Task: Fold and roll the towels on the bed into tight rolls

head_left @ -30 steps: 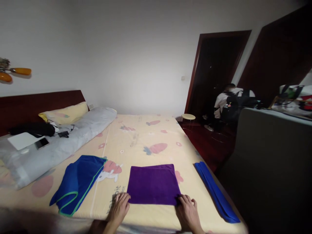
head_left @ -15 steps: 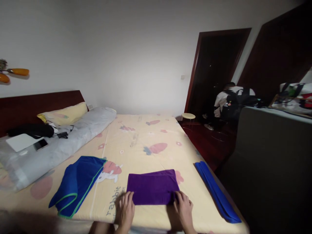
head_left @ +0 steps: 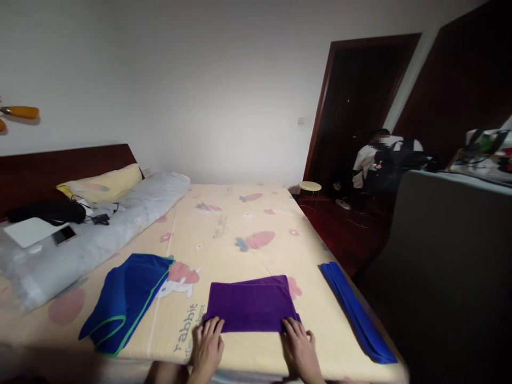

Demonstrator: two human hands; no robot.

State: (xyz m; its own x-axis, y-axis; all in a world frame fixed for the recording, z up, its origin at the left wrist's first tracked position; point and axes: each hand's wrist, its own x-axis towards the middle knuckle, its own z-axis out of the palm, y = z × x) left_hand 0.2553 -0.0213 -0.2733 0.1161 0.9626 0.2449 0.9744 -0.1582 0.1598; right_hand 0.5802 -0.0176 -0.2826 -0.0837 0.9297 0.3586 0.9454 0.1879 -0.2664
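1. Touching the near left corner of the purple cloth (head_left: 252,306) with the left hand (head_left: 210,341), fingers bent and held fairly close together, palm down; too hidden under the fingertips to tell pinching from simply resting.
2. Touching the near right corner with the right hand (head_left: 300,346), fingers bent and slightly apart, palm down; again impossible to tell pinching from resting.
3. Lying flat and folded near the front edge of the bed (head_left: 236,261), in the case of the purple cloth, with far edges slightly out of line and a thin wedge of another layer showing there.
4. Spreading beneath everything, a pale yellow sheet printed with pink carrots, flowers, a white rabbit and the word "rabbit".
5. Lying to the left, well apart from the purple cloth, a loosely folded blue cloth (head_left: 128,298) with bright green edging, one near corner curled over.
6. Lying to the right, along the bed's side, a long blue strip of cloth (head_left: 356,312), folded narrow.
7. Running along the far left, a grey bedding roll (head_left: 120,224), bearing a phone (head_left: 64,234), a flat white object (head_left: 30,232) and a black bag (head_left: 52,212), with a yellow pillow (head_left: 104,184) behind.
8. Standing beyond the bed, a round stool (head_left: 310,186); near the dark door (head_left: 356,96), a person (head_left: 362,160) in a white top.
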